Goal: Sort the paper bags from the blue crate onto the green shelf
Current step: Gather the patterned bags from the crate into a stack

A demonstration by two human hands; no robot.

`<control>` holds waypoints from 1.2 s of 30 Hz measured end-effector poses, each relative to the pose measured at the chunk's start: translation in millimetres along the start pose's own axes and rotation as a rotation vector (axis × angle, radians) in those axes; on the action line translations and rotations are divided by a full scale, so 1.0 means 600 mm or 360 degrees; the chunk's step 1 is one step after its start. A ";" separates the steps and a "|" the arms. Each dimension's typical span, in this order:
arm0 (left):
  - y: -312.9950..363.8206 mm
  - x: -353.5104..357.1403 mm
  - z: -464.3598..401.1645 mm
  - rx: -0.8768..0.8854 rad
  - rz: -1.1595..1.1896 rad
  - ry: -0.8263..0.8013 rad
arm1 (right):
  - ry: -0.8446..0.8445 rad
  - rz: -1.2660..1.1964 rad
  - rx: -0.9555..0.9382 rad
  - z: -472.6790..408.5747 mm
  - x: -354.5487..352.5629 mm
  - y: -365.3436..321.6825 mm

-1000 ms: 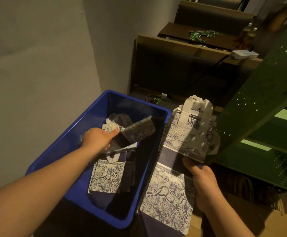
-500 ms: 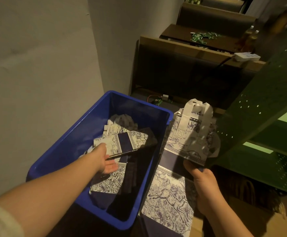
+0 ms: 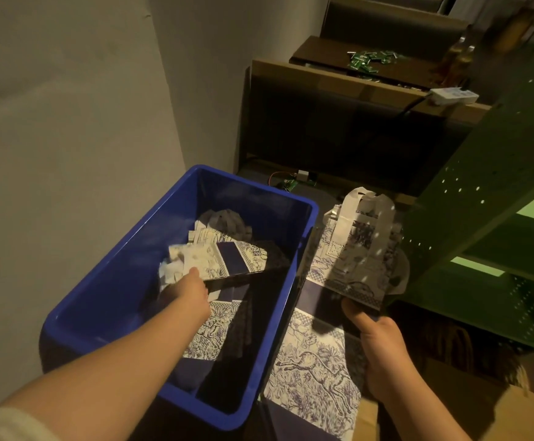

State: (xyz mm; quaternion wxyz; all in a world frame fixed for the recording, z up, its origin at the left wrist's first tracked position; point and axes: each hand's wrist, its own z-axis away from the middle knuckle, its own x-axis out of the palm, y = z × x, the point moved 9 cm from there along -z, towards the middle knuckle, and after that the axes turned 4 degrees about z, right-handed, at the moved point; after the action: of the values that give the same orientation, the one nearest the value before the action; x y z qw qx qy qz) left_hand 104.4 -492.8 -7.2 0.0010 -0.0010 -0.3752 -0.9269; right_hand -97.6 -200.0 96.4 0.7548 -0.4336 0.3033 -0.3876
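Observation:
The blue crate [image 3: 122, 281] stands at lower left with several folded paper bags printed in white and navy inside. My left hand [image 3: 189, 292] reaches into the crate and grips one flat patterned bag [image 3: 227, 259] at its near edge, lifted slightly off the pile. My right hand [image 3: 375, 335] holds a small stack of patterned bags [image 3: 351, 249] with white handles, upright, just right of the crate. The green perforated shelf [image 3: 482, 198] rises at the right, close to that stack.
A large patterned bag [image 3: 313, 367] lies on the floor between crate and shelf. Brown paper bags [image 3: 450, 409] sit at bottom right. A grey wall is on the left. Dark wooden benches [image 3: 339, 116] and a table with green items stand behind.
My left hand has turned the gripped bag from edge-on to flat, patterned face up, and lowered it toward the pile. My right hand and its stack have hardly moved.

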 end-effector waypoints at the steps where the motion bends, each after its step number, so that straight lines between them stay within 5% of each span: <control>1: 0.012 -0.003 -0.003 0.0010 0.0205 0.0047 | 0.0005 -0.0008 -0.0003 0.000 0.001 -0.001; 8: 0.223 0.032 0.036 0.0884 -0.0272 -0.0325 | -0.0035 -0.0027 -0.0015 -0.007 0.005 0.000; 12: 0.282 0.045 0.040 0.1009 -0.0307 -0.0518 | -0.0063 -0.0097 0.0000 -0.006 0.010 0.001; 17: 0.237 0.061 0.026 0.0875 -0.0694 -0.0595 | -0.0042 -0.0075 -0.0013 -0.001 0.003 -0.005; 29: -0.004 -0.001 -0.074 0.0361 -0.2139 -0.0178 | -0.0042 -0.0065 0.0030 0.009 0.005 -0.014; 36: -0.016 0.035 -0.042 0.0314 -0.1473 -0.0386 | -0.0083 -0.0075 0.0020 0.012 0.011 -0.018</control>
State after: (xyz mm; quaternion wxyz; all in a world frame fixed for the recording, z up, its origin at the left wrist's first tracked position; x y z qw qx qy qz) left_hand 83.3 -503.5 -31.9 -0.4548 0.0581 -0.4196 -0.7834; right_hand -91.9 -206.0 108.1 0.7559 -0.4457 0.2708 -0.3958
